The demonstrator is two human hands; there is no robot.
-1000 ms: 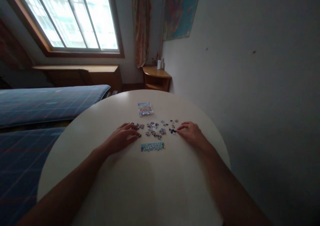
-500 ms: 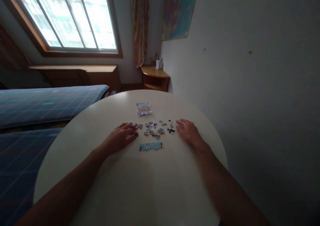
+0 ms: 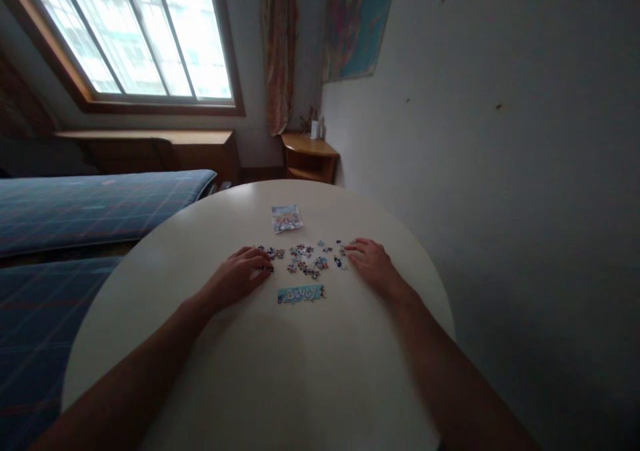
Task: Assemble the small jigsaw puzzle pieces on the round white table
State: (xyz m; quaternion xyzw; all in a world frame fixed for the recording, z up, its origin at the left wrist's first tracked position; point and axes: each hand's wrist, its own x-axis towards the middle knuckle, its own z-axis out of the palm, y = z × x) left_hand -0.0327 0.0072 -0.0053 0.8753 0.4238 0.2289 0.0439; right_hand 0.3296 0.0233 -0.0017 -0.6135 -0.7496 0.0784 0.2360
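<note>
Several small jigsaw pieces (image 3: 302, 264) lie in loose groups on the white round table (image 3: 280, 371). Nearer to me is a joined strip of puzzle (image 3: 301, 294) with a light blue ground and large lettering. My left hand (image 3: 244, 271) rests palm down at the left end of the pieces, fingers stretched over a few and partly hiding them. On the right side, my right hand (image 3: 371, 262) is also open, its fingertips touching the dark pieces (image 3: 340, 262) at that edge. Beyond the pieces sits a small printed picture sheet (image 3: 287, 218).
Left of the table are plaid-covered mattresses (image 3: 100, 204). A wooden corner shelf (image 3: 310, 146) with small items stands behind the table. A pale wall (image 3: 500, 204) runs along the right, and a bright window (image 3: 140, 31) is at the back left.
My right hand has slid slightly left onto the pieces at the right edge, and the dark pieces there have shifted. My left hand has barely moved.
</note>
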